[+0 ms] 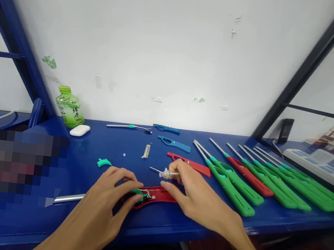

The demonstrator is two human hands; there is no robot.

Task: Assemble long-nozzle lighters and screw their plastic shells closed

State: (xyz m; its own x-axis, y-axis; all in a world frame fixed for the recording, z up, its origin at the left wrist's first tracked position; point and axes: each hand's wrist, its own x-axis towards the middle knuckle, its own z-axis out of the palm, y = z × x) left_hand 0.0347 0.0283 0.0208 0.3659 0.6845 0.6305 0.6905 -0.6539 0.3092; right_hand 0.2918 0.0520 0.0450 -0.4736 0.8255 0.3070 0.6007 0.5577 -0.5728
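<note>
A red lighter handle half (163, 194) lies near the front of the table, its inside facing up. Within it sit a green trigger piece (137, 195) and thin white wires (148, 193). My left hand (112, 197) pinches the green piece and the shell's left end between thumb and fingers; a metal lighter tube (69, 198) sticks out to the left. In my right hand (191, 189) is what looks like a small screwdriver (169, 174) with a clear handle, its thin shaft pointing left above the shell. My right thumb is close to the shell's right part.
Several long green lighters (223, 184) and a red lighter (250, 176) lie at right. Behind my hands are a red shell (198, 167), blue shells (175, 144), a clear tank (146, 151) and a green piece (104, 162). A bottle (70, 109) and white case (80, 130) stand left.
</note>
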